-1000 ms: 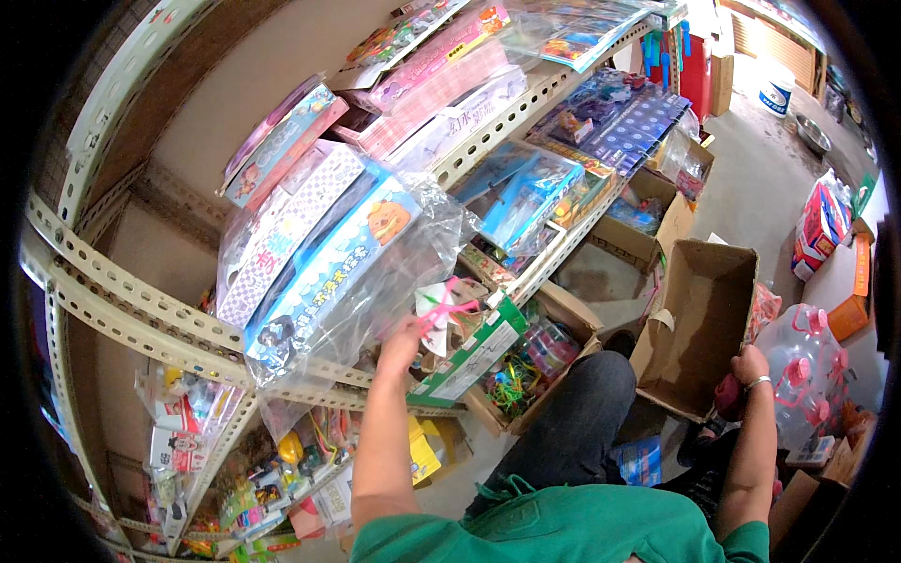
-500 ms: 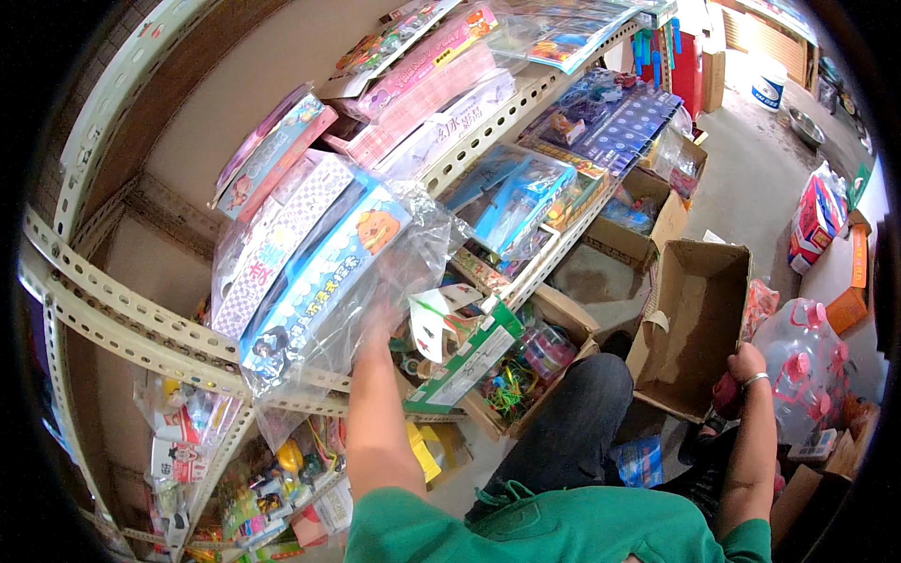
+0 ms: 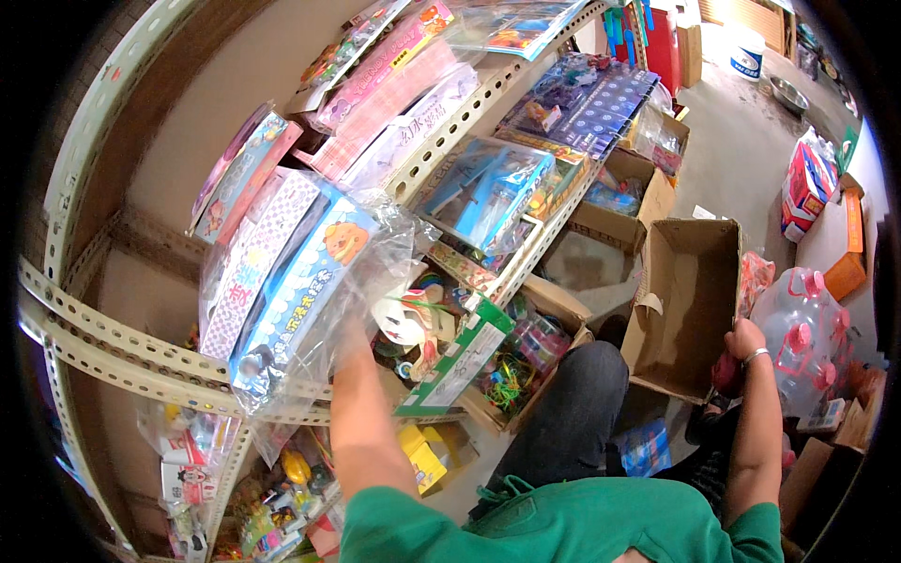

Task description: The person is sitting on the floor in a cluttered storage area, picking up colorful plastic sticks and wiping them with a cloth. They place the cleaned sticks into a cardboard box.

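My left hand [image 3: 352,333] reaches onto the shelf behind crinkled clear plastic hanging from a blue boxed toy [image 3: 296,291]; its fingers are hidden. Beside it a green-sided carton [image 3: 455,361] holds white paper figures [image 3: 404,319] and small toys. My right hand [image 3: 746,338] grips the right rim of a brown cardboard box [image 3: 680,300], whose inside shows bare cardboard. Just right of that hand stand clear plastic jugs with pink caps [image 3: 788,319].
Metal shelving [image 3: 113,357] holds packaged toys at left and above. Cardboard boxes of toys [image 3: 526,347] sit on the floor under it. A red-and-blue pack [image 3: 807,178], white bucket [image 3: 746,56] and steel bowl [image 3: 788,94] lie along the right.
My left hand has left the pink-and-white item it was touching and reached further in behind the plastic. The view has shifted slightly. My right hand stays on the box rim.
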`<action>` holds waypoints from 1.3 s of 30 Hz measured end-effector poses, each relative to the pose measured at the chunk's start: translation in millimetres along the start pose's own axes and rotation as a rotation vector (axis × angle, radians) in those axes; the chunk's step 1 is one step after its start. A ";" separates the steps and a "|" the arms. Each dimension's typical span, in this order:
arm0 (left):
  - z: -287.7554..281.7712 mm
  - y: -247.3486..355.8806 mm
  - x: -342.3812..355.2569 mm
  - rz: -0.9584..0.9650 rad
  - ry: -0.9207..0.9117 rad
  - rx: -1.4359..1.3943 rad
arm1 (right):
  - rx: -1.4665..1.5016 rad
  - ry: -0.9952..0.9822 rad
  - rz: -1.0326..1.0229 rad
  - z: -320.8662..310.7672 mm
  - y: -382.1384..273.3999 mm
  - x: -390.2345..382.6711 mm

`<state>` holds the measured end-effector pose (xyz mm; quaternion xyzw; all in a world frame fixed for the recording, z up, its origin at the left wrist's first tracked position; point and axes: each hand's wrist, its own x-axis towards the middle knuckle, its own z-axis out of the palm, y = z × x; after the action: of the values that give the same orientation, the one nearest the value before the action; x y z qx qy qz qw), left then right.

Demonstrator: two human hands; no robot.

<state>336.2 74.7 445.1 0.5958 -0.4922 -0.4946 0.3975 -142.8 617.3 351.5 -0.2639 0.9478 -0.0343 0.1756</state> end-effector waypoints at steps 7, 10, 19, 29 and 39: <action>-14.3 36.4 -14.8 0.036 0.065 0.174 | 0.016 0.020 -0.014 -0.6 -2.1 -0.8; -17.6 39.0 -17.3 0.053 0.070 0.178 | 0.023 0.022 -0.006 -0.4 0.8 -1.2; -3.3 -8.0 -27.0 0.110 0.045 -0.237 | 0.028 0.024 -0.005 -4.9 -0.4 -6.0; 4.1 20.0 -57.0 0.017 0.117 0.178 | 0.011 0.013 -0.019 -5.0 4.6 -6.5; -61.7 -15.4 12.5 0.710 0.315 1.019 | -0.025 -0.013 -0.019 -5.0 -4.3 -6.5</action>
<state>400.0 64.7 439.9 0.5761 -0.7689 0.0566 0.2717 -137.3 616.8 358.9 -0.2754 0.9444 -0.0225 0.1783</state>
